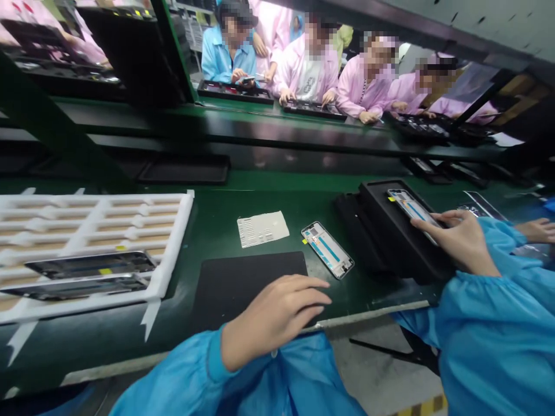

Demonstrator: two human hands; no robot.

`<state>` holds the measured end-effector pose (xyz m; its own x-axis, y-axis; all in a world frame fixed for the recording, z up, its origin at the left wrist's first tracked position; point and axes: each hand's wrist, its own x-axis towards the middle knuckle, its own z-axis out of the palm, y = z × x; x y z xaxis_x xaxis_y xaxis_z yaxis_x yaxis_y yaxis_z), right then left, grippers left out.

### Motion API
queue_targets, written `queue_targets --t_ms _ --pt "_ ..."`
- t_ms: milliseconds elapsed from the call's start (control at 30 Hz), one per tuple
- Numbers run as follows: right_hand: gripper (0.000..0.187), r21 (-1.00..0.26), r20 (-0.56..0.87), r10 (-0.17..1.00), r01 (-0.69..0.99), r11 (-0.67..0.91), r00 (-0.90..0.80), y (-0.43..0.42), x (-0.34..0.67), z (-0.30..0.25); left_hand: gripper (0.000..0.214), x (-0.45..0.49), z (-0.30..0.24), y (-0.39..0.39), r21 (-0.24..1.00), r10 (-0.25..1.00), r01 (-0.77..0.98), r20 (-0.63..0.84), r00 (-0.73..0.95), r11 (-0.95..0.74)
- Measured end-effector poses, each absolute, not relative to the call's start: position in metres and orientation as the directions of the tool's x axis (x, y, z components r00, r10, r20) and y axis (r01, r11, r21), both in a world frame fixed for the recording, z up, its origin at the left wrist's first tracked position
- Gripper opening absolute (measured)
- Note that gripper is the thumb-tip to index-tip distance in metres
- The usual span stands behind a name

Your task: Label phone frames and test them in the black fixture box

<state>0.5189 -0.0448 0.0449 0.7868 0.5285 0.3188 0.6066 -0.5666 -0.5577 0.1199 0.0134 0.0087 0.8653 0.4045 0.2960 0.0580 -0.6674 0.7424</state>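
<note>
My left hand (281, 309) hovers over the front right part of a black mat (243, 283), its fingers stretched out and holding nothing. My right hand (462, 237) grips the near end of a phone frame (410, 205) with a yellow tab, at the black tray (377, 202). Whether that frame still touches the tray I cannot tell. Between my hands, a second phone frame (328, 249) with blue strips and a yellow tab lies on the green bench. Beyond the mat lies a pale printed card (262, 229).
At left, a white foam rack (173, 242) holds two phone parts (91, 264) leaning in its slots. Black trays (186, 169) line the bench's back. A co-worker's hand (540, 230) is at far right. Across the line, several people in pink and blue work over trays.
</note>
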Motion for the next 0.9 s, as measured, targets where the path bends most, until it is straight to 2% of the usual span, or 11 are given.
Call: queue_targets --t_ms 67,167,233,300,367,433,533,600,733,800,900 --pt "0.06 -0.68 0.304 0.513 0.56 -0.474 0.803 -0.051 0.496 0.051 0.026 0.144 0.009 0.009 0.878 0.475 0.039 0.22 0.852 -0.476" --pt "0.064 -0.84 0.357 0.572 0.522 -0.15 0.739 -0.063 0.43 0.056 0.061 0.176 0.011 0.004 0.994 0.581 -0.101 0.11 0.807 -0.048" --pt "0.061 -0.808 0.41 0.703 0.589 -0.016 0.581 -0.068 0.381 0.054 0.069 0.192 0.013 0.004 0.949 0.634 -0.251 0.077 0.769 0.189" --pt "0.057 -0.727 0.418 0.82 0.686 0.044 0.391 -0.065 0.348 0.048 0.06 0.199 0.012 0.006 0.898 0.706 -0.336 0.042 0.707 0.284" --pt "0.055 -0.606 0.457 0.838 0.794 0.049 0.298 -0.057 0.343 0.042 0.051 0.193 0.008 0.014 0.905 0.784 -0.338 0.006 0.62 0.26" --pt "0.062 -0.425 0.553 0.757 0.899 -0.103 0.348 -0.049 0.362 0.037 0.045 0.176 0.002 0.028 0.947 0.837 -0.271 0.007 0.547 0.17" --pt "0.063 -0.131 0.569 0.686 0.874 -0.468 0.453 -0.042 0.408 0.031 0.037 0.134 -0.008 0.055 0.999 0.862 -0.028 0.034 0.506 -0.023" --pt "0.05 -0.007 0.507 0.721 0.838 -0.545 0.473 -0.041 0.426 0.03 0.034 0.105 -0.013 0.071 0.972 0.845 0.188 0.02 0.534 -0.142" --pt "0.036 -0.012 0.6 0.712 0.894 -0.448 0.365 -0.019 0.404 0.039 0.033 0.069 -0.022 0.09 0.834 0.712 0.436 -0.075 0.698 -0.339" --pt "0.032 -0.04 0.628 0.731 0.948 -0.315 0.269 0.015 0.377 0.041 0.034 0.065 -0.028 0.095 0.785 0.669 0.461 -0.082 0.739 -0.413" --pt "0.028 -0.075 0.611 0.78 0.991 -0.114 0.136 0.098 0.337 0.027 0.028 0.066 -0.038 0.099 0.737 0.654 0.438 0.007 0.757 -0.514"
